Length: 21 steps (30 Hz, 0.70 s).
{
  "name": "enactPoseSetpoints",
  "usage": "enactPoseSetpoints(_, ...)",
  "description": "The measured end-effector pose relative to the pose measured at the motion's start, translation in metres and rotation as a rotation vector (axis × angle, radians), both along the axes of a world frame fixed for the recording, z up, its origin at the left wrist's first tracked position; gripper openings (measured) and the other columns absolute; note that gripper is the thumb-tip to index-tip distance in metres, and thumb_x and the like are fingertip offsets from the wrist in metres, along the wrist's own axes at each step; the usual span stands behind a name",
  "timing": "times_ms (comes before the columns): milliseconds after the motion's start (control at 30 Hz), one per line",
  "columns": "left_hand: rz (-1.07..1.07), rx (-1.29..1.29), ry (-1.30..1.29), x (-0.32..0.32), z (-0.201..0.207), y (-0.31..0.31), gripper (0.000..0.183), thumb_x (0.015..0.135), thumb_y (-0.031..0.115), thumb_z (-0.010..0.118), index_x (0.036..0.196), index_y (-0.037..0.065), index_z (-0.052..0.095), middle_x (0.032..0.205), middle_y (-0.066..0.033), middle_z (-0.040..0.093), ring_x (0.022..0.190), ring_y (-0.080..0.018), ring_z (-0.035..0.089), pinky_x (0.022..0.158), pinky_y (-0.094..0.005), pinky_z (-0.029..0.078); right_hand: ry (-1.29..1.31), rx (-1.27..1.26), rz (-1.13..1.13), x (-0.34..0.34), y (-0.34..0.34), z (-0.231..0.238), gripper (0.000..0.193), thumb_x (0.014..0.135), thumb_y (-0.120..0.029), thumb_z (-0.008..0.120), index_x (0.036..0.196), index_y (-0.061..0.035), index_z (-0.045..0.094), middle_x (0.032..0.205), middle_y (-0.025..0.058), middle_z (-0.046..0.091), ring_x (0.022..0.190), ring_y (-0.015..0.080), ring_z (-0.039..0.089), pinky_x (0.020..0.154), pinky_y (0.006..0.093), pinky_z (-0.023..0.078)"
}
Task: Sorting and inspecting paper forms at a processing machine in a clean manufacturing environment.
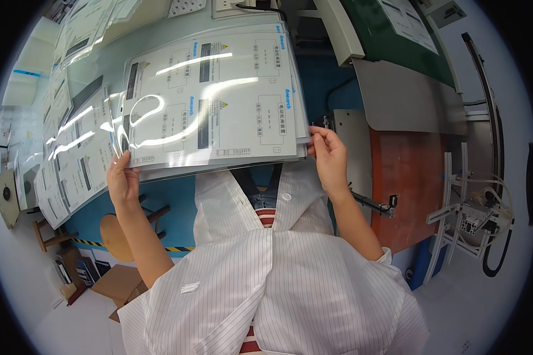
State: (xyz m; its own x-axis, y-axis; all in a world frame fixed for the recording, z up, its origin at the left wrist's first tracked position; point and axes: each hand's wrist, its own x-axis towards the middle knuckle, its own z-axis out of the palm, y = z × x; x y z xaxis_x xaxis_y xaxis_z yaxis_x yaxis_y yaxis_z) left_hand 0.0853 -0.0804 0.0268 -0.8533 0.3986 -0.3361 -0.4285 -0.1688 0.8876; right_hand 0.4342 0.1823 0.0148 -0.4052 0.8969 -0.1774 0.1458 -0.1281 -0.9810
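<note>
A stack of printed plastic sheets, glossy and see-through at the margins, lies on the table in front of me. The sheets carry dark label blocks, small yellow triangles and blue lettering. My left hand pinches the near left corner, thumb on top and the other fingers mostly hidden beneath. At the near right corner, my right hand has its thumb and fingers closed at the stack's edge, where several sheet edges fan out slightly. How many sheets it grips is hidden.
More printed sheets lie left of the stack. On the right are a green surface, a grey metal plate, a reddish-brown board and an aluminium-profile fixture. A wooden stool and cardboard box stand lower left.
</note>
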Motion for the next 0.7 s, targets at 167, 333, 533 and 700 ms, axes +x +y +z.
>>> enactPoseSetpoints(167, 0.077, 0.046, -0.011, 0.027, 0.004, 0.008, 0.029, 0.091, 0.001, 0.056, 0.119, -0.004, 0.054, 0.097, -0.0091, 0.065, 0.079, -0.0149, 0.063, 0.063, -0.0245, 0.052, -0.052, -0.167, 0.094, 0.008, -0.019, 0.022, 0.022, 0.098, -0.020, 0.054, 0.089, -0.0012, 0.061, 0.070, 0.0029, 0.061, 0.054, 0.0039, 0.050, 0.049, 0.0172, 0.039)
enactPoseSetpoints(333, 0.109, 0.032, 0.048, 0.045, 0.013, 0.017, 0.030, 0.091, 0.003, 0.057, 0.119, -0.006, 0.055, 0.099, -0.0075, 0.064, 0.078, -0.0108, 0.061, 0.062, -0.0218, 0.049, 0.073, -0.207, 0.082, -0.008, -0.028, 0.043, 0.022, 0.097, -0.020, 0.056, 0.084, -0.0028, 0.060, 0.063, 0.0033, 0.060, 0.047, 0.0040, 0.049, 0.044, 0.0173, 0.036)
enactPoseSetpoints(533, 0.077, -0.220, 0.303, 0.039, 0.019, 0.009, 0.034, 0.089, 0.007, 0.063, 0.119, -0.006, 0.056, 0.102, -0.0079, 0.064, 0.086, -0.0086, 0.060, 0.070, -0.0199, 0.047, -0.126, 0.088, 0.115, -0.010, -0.012, 0.020, 0.020, 0.094, -0.014, 0.060, 0.078, -0.0048, 0.056, 0.060, -0.0004, 0.055, 0.047, 0.0022, 0.046, 0.042, 0.0173, 0.034)
enactPoseSetpoints(700, 0.109, -0.567, 0.613, 0.033, 0.019, 0.012, 0.027, 0.085, 0.010, 0.065, 0.109, -0.001, 0.063, 0.075, 0.0027, 0.057, 0.062, -0.0053, 0.049, 0.055, -0.0218, 0.040, -0.159, 0.161, 0.020, -0.011, -0.013, 0.014, 0.025, 0.096, -0.017, 0.057, 0.075, -0.0075, 0.049, 0.055, -0.0042, 0.045, 0.046, 0.0011, 0.040, 0.041, 0.0175, 0.032)
